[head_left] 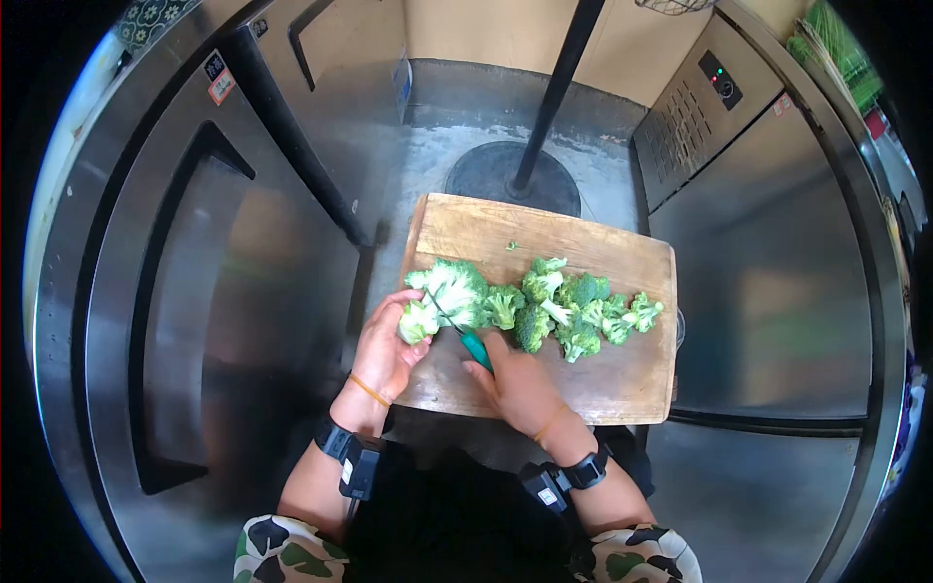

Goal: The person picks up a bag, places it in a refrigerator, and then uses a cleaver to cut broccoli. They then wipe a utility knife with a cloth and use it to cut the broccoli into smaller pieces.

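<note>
1. Head view: a large broccoli piece (442,296) lies at the left end of a wooden cutting board (603,384), directly against the person's left hand (387,352); a row of cut florets (583,311) sits to its right, across the middle of the board and apart from both hands.
2. The left hand is curled about the near lower end of the broccoli piece, fingers bent round it and thumb below, holding it down on the board.
3. The right hand (520,384) is clenched round the green handle of a small knife (466,335); its thin blade slants up and to the left into the broccoli piece, just beside the left fingertips.
4. The blade's tip is lost among the green heads, and how deep it sits cannot be made out. The right palm hides most of the handle. Both forearms are cut off by the lower edge, with dark bands on the wrists.
</note>
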Motion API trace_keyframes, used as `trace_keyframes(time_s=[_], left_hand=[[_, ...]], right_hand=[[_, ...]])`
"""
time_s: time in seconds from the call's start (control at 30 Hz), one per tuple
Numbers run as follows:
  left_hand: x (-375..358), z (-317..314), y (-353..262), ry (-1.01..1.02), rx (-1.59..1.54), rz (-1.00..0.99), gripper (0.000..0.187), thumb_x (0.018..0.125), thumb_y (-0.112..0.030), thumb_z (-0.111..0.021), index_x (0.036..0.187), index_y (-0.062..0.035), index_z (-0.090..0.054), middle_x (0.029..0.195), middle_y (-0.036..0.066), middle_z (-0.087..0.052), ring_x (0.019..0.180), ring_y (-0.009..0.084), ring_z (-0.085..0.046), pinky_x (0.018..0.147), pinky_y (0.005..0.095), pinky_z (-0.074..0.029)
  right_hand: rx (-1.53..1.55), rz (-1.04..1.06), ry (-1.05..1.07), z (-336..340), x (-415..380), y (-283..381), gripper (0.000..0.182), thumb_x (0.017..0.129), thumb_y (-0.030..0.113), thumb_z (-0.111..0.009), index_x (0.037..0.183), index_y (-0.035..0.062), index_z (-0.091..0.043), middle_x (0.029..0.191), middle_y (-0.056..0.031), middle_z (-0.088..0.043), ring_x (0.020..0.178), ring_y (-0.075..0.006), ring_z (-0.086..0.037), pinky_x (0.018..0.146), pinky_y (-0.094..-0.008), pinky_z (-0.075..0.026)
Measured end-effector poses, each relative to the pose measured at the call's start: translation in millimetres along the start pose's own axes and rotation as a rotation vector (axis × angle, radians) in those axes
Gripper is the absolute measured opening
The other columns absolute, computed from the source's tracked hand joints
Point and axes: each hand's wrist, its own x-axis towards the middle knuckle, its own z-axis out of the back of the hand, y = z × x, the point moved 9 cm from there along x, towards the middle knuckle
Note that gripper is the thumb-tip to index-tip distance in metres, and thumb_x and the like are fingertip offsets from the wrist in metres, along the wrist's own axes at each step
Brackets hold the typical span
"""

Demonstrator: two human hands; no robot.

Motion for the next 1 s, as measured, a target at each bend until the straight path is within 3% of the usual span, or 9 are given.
trace_keyframes(time_s=[0.13, 0.27, 0.5, 0.53, 0.63, 0.77, 0.83, 0.9, 1.0], left_hand=[[8, 9, -19, 0.043, 0.053, -0.156, 0.019, 0.098, -0.020, -0.047, 0.108, -0.0088, -0.059, 0.097, 0.004, -0.061, 0.073, 0.0105, -0.056, 0.054, 0.0218, -0.039], [-13, -17, -14, 0.137, 0.228, -0.055, 0.023, 0.098, -0.022, -0.043, 0.109, -0.0093, -0.059, 0.097, 0.002, -0.061, 0.074, 0.0068, -0.054, 0.052, 0.0189, -0.038], [-28, -45, 0, 0.268, 0.291, 0.023, 0.024, 0.096, -0.020, -0.044, 0.108, -0.0069, -0.061, 0.093, 0.003, -0.063, 0.071, 0.0068, -0.056, 0.053, 0.0182, -0.038], [-27, -49, -2, 0.317, 0.306, 0.013, 0.025, 0.097, -0.022, -0.045, 0.109, -0.0081, -0.061, 0.097, 0.003, -0.063, 0.075, 0.0074, -0.057, 0.058, 0.0187, -0.042], [-21, -48, -4, 0.277, 0.184, 0.026, 0.025, 0.097, -0.024, -0.046, 0.111, -0.0097, -0.060, 0.101, 0.001, -0.063, 0.080, 0.0081, -0.058, 0.062, 0.0200, -0.045], [-7, -39, -14, 0.301, -0.016, -0.035, 0.027, 0.099, -0.024, -0.046, 0.120, -0.0099, -0.056, 0.114, 0.004, -0.059, 0.090, 0.0130, -0.059, 0.073, 0.0244, -0.050], [0, -32, -15, 0.331, -0.068, -0.048, 0.027, 0.098, -0.020, -0.048, 0.123, -0.0093, -0.055, 0.117, 0.007, -0.058, 0.094, 0.0172, -0.060, 0.079, 0.0284, -0.051], [1, -33, -16, 0.289, -0.065, -0.069, 0.026, 0.098, -0.018, -0.049, 0.122, -0.0092, -0.055, 0.117, 0.007, -0.058, 0.094, 0.0182, -0.060, 0.080, 0.0296, -0.051], [11, -22, -8, 0.250, -0.131, -0.026, 0.026, 0.098, -0.017, -0.051, 0.122, -0.0079, -0.054, 0.116, 0.012, -0.058, 0.094, 0.0237, -0.060, 0.081, 0.0320, -0.052]], right_hand=[[0.078, 0.091, -0.109, 42, -15, 13, 0.037, 0.090, 0.031, -0.063, 0.110, 0.0023, -0.049, 0.085, -0.0247, -0.064, 0.076, -0.0450, -0.062, 0.067, -0.0521, -0.050], [0.138, 0.197, -0.564, 83, -19, 12, 0.049, 0.079, 0.019, -0.076, 0.117, 0.0007, -0.051, 0.111, -0.0202, -0.057, 0.100, -0.0397, -0.058, 0.081, -0.0422, -0.050], [0.438, 0.157, -0.483, 79, -12, -6, 0.053, 0.076, 0.015, -0.079, 0.119, -0.0002, -0.052, 0.099, -0.0169, -0.060, 0.091, -0.0312, -0.062, 0.080, -0.0356, -0.050], [0.572, 0.129, -0.495, 78, -14, -16, 0.049, 0.078, 0.012, -0.079, 0.119, 0.0009, -0.054, 0.094, -0.0103, -0.063, 0.086, -0.0204, -0.062, 0.076, -0.0298, -0.049], [1.087, -0.078, -0.487, 86, -31, -40, 0.043, 0.081, 0.010, -0.076, 0.119, 0.0026, -0.056, 0.090, -0.0029, -0.064, 0.076, -0.0113, -0.059, 0.068, -0.0233, -0.047], [0.956, -0.327, -0.434, 118, -71, -92, 0.041, 0.082, 0.005, -0.075, 0.119, 0.0032, -0.056, 0.082, 0.0027, -0.060, 0.068, -0.0011, -0.051, 0.058, -0.0164, -0.040], [0.798, -0.420, -0.341, 116, -88, -126, 0.040, 0.080, 0.005, -0.076, 0.117, 0.0016, -0.059, 0.082, 0.0032, -0.059, 0.070, -0.0034, -0.052, 0.060, -0.0190, -0.043], [0.430, -0.261, -0.354, 116, -94, -153, 0.039, 0.078, 0.005, -0.077, 0.113, -0.0007, -0.062, 0.086, 0.0035, -0.060, 0.073, -0.0076, -0.054, 0.064, -0.0237, -0.046], [0.187, -0.344, -0.287, 114, -98, -164, 0.045, 0.075, 0.005, -0.079, 0.115, -0.0020, -0.061, 0.086, -0.0066, -0.065, 0.079, -0.0090, -0.057, 0.072, -0.0249, -0.048]])
